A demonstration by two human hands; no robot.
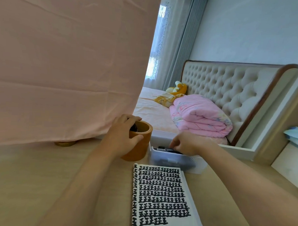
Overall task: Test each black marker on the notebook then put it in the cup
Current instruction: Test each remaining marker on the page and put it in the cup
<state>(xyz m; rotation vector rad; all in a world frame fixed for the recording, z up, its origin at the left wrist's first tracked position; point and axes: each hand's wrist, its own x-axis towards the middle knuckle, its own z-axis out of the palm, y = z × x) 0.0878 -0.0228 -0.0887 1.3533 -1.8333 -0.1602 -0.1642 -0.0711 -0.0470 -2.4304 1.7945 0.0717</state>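
- Pink cloth (62, 67): hanging at left, its hem reaching the desk (33, 176).
- Notebook (162, 198): lying nearest you, showing rows of black marks.
- Clear box (175, 162): sitting just beyond the notebook, holding black markers (165, 149).
- Cup (140, 146): standing just left of the box, something dark showing inside.
- Left hand (122, 137): you are gripping the cup, fingers curling over its rim, thumb pressing its wall.
- Right hand (189, 144): you are reaching into the box, fingers bending down among the markers. Blur is hiding whether they are pinching one.

My left hand (122, 135) grips cup (142, 146); right hand (189, 144) in marker box (173, 162); notebook (162, 198), ink-covered, lies nearest me.
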